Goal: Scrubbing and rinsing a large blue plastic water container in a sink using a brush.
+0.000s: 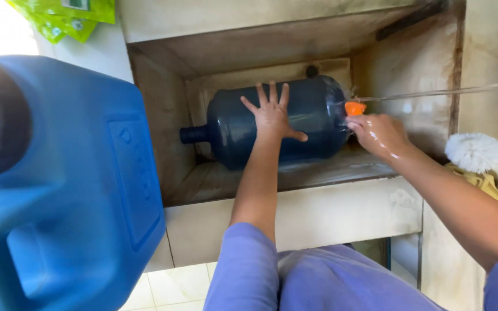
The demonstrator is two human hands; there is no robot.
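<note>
A large dark-blue plastic water bottle (278, 121) is laid on its side in the stained concrete sink (329, 213), neck to the left. It is steadied, it seems, by the left hand (272, 115), pressed flat with fingers spread wide. At its base an orange scrubber (354, 107) is gripped in the wet right hand (378, 133). A blue plastic jerrycan (70, 190) looms alongside; a white brush (478, 152) is parked right.

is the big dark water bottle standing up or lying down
Lying on its side. The dark water bottle rests in the sink basin with its neck pointing left; the left hand lies flat on it.
</note>
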